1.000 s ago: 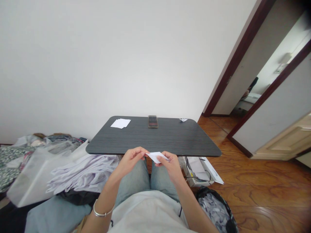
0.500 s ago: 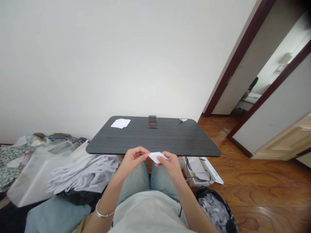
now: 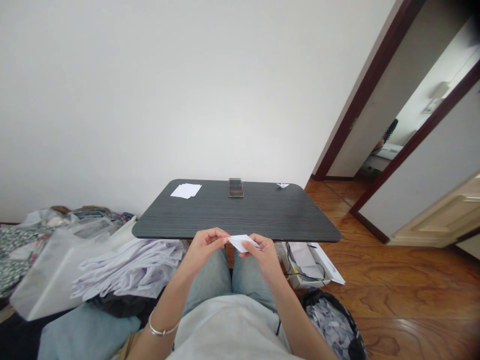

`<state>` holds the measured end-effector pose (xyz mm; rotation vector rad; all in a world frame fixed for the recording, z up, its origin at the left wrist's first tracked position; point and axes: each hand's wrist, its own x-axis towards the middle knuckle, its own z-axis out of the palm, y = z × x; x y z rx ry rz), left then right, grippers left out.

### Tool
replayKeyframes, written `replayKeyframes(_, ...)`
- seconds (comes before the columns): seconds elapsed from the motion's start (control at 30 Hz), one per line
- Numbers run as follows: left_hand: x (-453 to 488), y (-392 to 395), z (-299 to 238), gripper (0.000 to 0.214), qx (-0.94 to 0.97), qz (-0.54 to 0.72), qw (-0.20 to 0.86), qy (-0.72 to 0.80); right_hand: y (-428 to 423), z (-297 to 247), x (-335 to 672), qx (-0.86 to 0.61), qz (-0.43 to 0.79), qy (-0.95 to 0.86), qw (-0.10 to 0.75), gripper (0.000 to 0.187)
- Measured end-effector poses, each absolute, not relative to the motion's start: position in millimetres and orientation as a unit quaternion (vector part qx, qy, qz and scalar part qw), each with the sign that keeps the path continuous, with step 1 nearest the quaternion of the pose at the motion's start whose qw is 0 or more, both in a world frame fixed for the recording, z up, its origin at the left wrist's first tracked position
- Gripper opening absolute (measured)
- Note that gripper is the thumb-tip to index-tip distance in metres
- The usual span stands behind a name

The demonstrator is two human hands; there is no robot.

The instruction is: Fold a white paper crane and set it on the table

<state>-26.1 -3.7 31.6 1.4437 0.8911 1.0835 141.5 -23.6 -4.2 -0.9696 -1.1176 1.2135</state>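
A small folded white paper (image 3: 240, 242) with pointed ends is held between my two hands, just in front of the table's near edge and over my lap. My left hand (image 3: 205, 245) pinches its left tip between thumb and fingertips. My right hand (image 3: 261, 250) grips the right part, thumb on top and fingers beneath, covering some of that end. On the dark table (image 3: 232, 217), a stack of white paper sheets (image 3: 186, 190) lies at the back left. A small folded paper crane (image 3: 282, 185) sits at the back right.
A phone (image 3: 236, 188) rests at the table's back middle, near the wall. Piled clothes (image 3: 131, 267) and a plastic bag (image 3: 56, 270) lie at the left. Right of my legs are a white box with cables (image 3: 307, 267) and a black bag of paper scraps (image 3: 332, 320).
Almost nothing differs. Both hands keep their hold on the folded paper, at most a tiny shift to the left.
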Motion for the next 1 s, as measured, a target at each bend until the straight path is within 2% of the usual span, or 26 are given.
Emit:
replayKeyframes(0.5,-26.4,-5.8,34.9,0.019,0.586,0.436,0.564,0.386,-22.4,-6.1,141.9,-0.417,0.506,-0.485,0.579,0.025)
replayKeyframes(1.0,-23.3,-3.3,35.3,0.019,0.604,0.441,0.493,0.445,-25.1,-3.3,142.0,-0.412,0.504,-0.49,0.579,0.022)
